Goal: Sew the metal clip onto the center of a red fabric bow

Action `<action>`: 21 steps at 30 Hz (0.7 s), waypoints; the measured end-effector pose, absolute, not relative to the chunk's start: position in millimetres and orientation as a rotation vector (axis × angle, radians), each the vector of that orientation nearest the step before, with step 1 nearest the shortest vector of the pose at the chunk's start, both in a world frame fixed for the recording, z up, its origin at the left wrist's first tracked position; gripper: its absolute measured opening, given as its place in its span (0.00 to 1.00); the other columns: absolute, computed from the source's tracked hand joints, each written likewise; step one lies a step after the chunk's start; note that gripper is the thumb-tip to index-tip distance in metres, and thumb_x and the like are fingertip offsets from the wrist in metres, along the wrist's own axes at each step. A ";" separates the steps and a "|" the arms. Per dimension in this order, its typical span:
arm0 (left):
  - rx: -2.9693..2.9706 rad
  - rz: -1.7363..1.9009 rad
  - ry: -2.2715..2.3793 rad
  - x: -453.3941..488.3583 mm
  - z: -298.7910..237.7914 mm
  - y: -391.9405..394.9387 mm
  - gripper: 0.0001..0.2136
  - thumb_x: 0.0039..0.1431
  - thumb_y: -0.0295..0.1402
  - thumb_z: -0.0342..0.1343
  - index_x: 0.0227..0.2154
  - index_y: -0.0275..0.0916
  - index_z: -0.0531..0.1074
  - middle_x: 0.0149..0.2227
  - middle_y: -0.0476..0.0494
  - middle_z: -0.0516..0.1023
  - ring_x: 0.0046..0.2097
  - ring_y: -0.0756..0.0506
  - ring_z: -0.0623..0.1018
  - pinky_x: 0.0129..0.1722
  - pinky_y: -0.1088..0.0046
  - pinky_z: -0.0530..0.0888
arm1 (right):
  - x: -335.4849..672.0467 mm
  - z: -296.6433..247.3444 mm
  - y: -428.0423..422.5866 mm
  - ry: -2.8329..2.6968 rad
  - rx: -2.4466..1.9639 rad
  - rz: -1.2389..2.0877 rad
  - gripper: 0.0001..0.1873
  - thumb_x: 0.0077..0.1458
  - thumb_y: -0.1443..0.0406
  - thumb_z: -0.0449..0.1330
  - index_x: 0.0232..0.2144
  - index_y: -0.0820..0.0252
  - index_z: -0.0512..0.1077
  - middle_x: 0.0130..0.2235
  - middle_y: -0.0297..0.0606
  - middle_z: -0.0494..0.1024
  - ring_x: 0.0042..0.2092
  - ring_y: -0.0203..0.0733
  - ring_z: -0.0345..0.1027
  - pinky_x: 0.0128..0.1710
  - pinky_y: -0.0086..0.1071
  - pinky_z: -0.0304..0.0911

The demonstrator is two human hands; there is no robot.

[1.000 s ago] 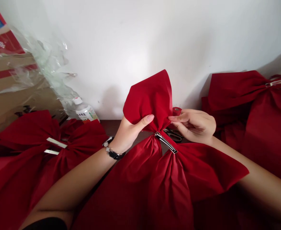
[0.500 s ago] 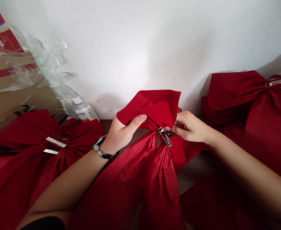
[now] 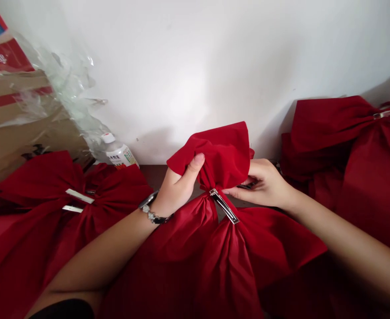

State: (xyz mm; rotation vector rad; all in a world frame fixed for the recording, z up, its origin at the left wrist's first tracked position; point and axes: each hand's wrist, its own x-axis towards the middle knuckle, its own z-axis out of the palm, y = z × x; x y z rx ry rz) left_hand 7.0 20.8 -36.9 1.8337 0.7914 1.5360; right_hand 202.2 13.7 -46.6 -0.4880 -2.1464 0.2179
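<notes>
A red fabric bow (image 3: 228,161) stands between my hands, its tails hanging toward me. My left hand (image 3: 181,184) grips its upper loop from the left, thumb on top and fingers hidden behind the cloth. A silver metal hair clip (image 3: 224,206) lies slantwise across the gathered middle. My right hand (image 3: 264,184) is at the bow's right side with bent fingers closed. Between those fingers shows a dark metal piece (image 3: 248,185) that looks like another clip, mostly hidden. The right thumb tip points at the gathers just above the silver clip.
More red bows (image 3: 38,181) with silver clips (image 3: 79,196) lie at left, and another pile of red bows (image 3: 334,128) sits at right. A plastic bottle (image 3: 120,153), clear plastic wrap (image 3: 70,84) and a cardboard box (image 3: 22,119) stand by the white wall (image 3: 195,66).
The upper loop has bunched and tipped under my left hand. The silver clip has shifted lower and shows more of its length. The right-hand side of the bow has spread out below my right hand.
</notes>
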 end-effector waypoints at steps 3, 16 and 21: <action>1.733 1.377 0.774 11.0 -40.3 21.6 0.16 0.59 0.48 0.51 0.31 0.40 0.73 0.36 0.47 0.78 0.45 0.44 0.76 0.50 0.68 0.71 | 201.5 -51.5 18.1 -2.196 -0.449 0.035 0.10 0.54 0.67 0.58 0.23 0.62 0.64 0.21 0.30 0.65 0.23 0.30 0.59 0.25 0.24 0.57; 1.442 1.280 0.733 10.0 -27.3 13.3 0.12 0.59 0.45 0.53 0.35 0.41 0.73 0.33 0.47 0.78 0.46 0.41 0.77 0.44 0.64 0.76 | 184.0 -53.7 17.0 -2.020 -0.491 1.041 0.09 0.55 0.62 0.58 0.29 0.63 0.70 0.26 0.33 0.73 0.30 0.35 0.69 0.33 0.28 0.68; 1.326 1.232 0.771 9.7 -23.4 16.1 0.15 0.61 0.46 0.51 0.38 0.41 0.74 0.34 0.44 0.80 0.48 0.39 0.77 0.43 0.61 0.77 | 191.6 -50.1 23.5 -1.955 -0.456 1.264 0.10 0.52 0.64 0.61 0.23 0.64 0.67 0.22 0.30 0.68 0.26 0.31 0.65 0.27 0.24 0.62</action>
